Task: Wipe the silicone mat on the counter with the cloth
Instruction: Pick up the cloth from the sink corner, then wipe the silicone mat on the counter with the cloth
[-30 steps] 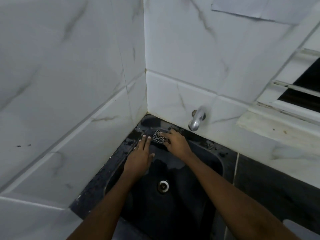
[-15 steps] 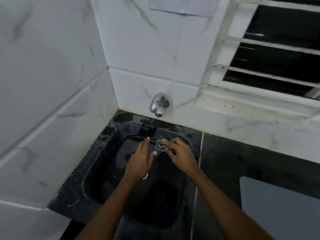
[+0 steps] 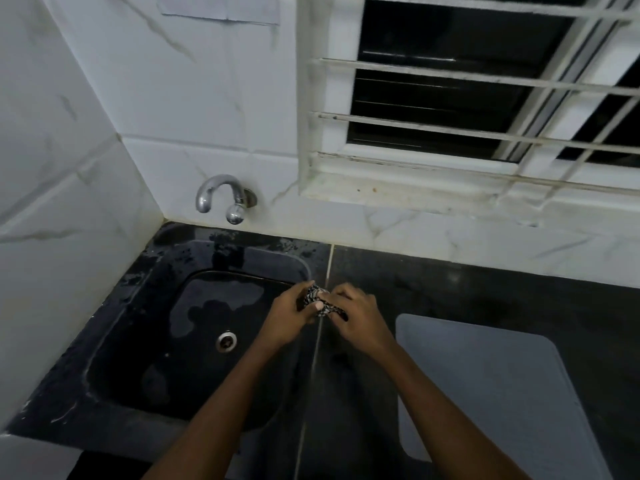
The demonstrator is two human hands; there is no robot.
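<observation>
A small black-and-white checked cloth is bunched between both hands above the right rim of the sink. My left hand grips its left end and my right hand grips its right end; most of the cloth is hidden by the fingers. The grey silicone mat lies flat on the dark counter to the right of my right hand, its left edge a short way from my wrist. Neither hand touches the mat.
A black sink with a metal drain and wet patches fills the left side. A chrome tap juts from the white tiled wall. A barred window sits above the dark counter.
Both hands with the cloth have come from the sink's back left corner, over the basin, to its right rim. The view has swung right, bringing the mat and window into sight.
</observation>
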